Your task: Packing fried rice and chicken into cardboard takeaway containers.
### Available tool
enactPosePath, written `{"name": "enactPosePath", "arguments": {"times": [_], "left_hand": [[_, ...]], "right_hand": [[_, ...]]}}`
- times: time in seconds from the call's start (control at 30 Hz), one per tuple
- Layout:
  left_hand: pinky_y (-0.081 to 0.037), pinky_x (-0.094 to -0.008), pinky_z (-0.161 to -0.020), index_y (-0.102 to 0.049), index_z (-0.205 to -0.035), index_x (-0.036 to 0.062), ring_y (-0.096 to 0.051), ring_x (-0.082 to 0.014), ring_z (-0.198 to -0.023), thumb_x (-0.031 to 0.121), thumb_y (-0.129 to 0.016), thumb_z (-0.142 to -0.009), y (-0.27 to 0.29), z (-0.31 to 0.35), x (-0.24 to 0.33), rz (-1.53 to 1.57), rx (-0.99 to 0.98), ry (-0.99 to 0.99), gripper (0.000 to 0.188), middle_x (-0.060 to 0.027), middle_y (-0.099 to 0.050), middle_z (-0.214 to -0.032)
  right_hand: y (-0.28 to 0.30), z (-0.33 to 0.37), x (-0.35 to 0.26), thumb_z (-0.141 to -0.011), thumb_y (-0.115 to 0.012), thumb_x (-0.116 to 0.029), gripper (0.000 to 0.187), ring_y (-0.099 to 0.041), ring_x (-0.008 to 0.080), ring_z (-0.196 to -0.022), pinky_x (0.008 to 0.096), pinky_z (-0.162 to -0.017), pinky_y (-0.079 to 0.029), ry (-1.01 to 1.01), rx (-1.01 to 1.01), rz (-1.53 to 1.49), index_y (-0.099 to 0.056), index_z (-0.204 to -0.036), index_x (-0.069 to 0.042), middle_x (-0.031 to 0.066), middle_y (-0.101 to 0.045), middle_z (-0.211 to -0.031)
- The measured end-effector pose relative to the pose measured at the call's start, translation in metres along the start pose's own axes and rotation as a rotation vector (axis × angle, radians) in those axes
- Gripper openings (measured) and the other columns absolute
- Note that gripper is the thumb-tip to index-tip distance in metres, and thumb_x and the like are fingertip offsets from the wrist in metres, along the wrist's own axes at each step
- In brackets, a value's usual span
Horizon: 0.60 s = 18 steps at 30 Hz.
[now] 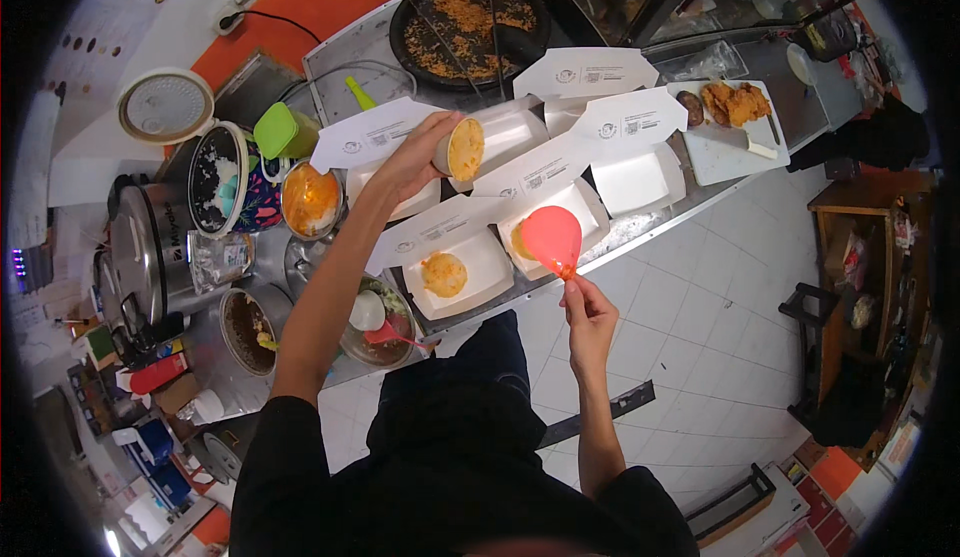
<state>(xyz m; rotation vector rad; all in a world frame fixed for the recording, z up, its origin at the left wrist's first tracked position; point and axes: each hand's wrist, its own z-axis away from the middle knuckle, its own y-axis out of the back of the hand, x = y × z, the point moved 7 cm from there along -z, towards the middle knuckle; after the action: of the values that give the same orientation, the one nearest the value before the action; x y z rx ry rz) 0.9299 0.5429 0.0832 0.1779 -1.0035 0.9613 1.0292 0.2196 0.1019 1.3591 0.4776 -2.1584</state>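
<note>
My left hand [412, 165] is closed round a cup [440, 154] packed with yellow rice [466, 149]. The cup is tipped so its mouth faces right, above the open white takeaway boxes. In my right hand [590, 319] is the handle of a pink rice paddle [552, 234], its broad end over the front middle box [590, 219]. A rice mound [519, 241] in that box is partly hidden behind the paddle. One round rice mound [443, 274] sits in the front left box [480, 293]. The right box [638, 179] shows a bare white inside.
A dark pan [468, 29] with brown crumbs stands at the back. At the right, a white cutting board [712, 153] bears fried chicken [738, 104] and a knife [761, 148]. Left are a flowered rice pot [256, 192], a bowl of orange food [311, 199] and a steel pot [248, 329].
</note>
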Motion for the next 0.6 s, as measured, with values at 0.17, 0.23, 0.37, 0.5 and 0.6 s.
{"name": "enactPosePath", "arguments": {"times": [0.17, 0.23, 0.37, 0.5, 0.6], "left_hand": [[-0.051, -0.0379, -0.090, -0.053, -0.126, 0.0096, -0.058, -0.0169, -0.109, 0.041, -0.058, -0.099, 0.014, -0.008, 0.004, -0.137, 0.220, -0.133, 0.041, -0.0059, -0.060, -0.114], [-0.049, -0.0346, -0.090, -0.053, -0.125, 0.0081, -0.055, -0.0170, -0.112, 0.037, -0.064, -0.097, 0.016, -0.007, 0.014, -0.414, 0.306, -0.325, 0.042, -0.0067, -0.061, -0.114], [-0.046, -0.0350, -0.095, -0.049, -0.128, 0.0054, -0.055, -0.0233, -0.113, 0.032, -0.071, -0.091, 0.002, 0.001, 0.007, -0.512, 0.325, -0.400, 0.051, -0.0136, -0.060, -0.117], [-0.043, -0.0425, -0.101, -0.038, -0.136, 0.0031, -0.055, -0.0352, -0.113, 0.028, -0.078, -0.082, -0.009, 0.003, 0.011, -0.998, 0.463, -0.639, 0.071, -0.0239, -0.056, -0.123], [-0.043, -0.0456, -0.101, -0.034, -0.138, 0.0029, -0.054, -0.0388, -0.114, 0.026, -0.080, -0.080, -0.011, 0.004, 0.011, -1.069, 0.512, -0.643, 0.077, -0.0261, -0.055, -0.123]], "right_hand": [[0.016, -0.001, 0.003, -0.097, -0.065, -0.019, 0.024, -0.041, 0.0025, -0.060, 0.0193, -0.051, -0.028, -0.029, 0.021, 0.017, -0.071, -0.110, 0.001, -0.0026, -0.057, -0.072], [0.022, -0.001, 0.006, -0.097, -0.065, -0.019, 0.024, -0.041, 0.0025, -0.060, 0.0194, -0.051, -0.028, -0.039, 0.034, 0.010, -0.071, -0.110, 0.001, -0.0026, -0.057, -0.072], [0.030, -0.003, 0.010, -0.097, -0.065, -0.019, 0.025, -0.041, 0.0028, -0.060, 0.0196, -0.051, -0.029, -0.065, 0.044, 0.008, -0.071, -0.112, 0.000, -0.0023, -0.057, -0.072], [0.028, -0.008, 0.006, -0.097, -0.064, -0.018, 0.024, -0.041, 0.0031, -0.059, 0.0198, -0.051, -0.028, -0.057, 0.042, 0.003, -0.071, -0.112, 0.000, -0.0019, -0.057, -0.072], [0.028, -0.010, 0.004, -0.097, -0.064, -0.017, 0.024, -0.040, 0.0032, -0.058, 0.0200, -0.051, -0.028, -0.048, 0.044, 0.004, -0.070, -0.112, 0.000, -0.0018, -0.057, -0.072]]}}
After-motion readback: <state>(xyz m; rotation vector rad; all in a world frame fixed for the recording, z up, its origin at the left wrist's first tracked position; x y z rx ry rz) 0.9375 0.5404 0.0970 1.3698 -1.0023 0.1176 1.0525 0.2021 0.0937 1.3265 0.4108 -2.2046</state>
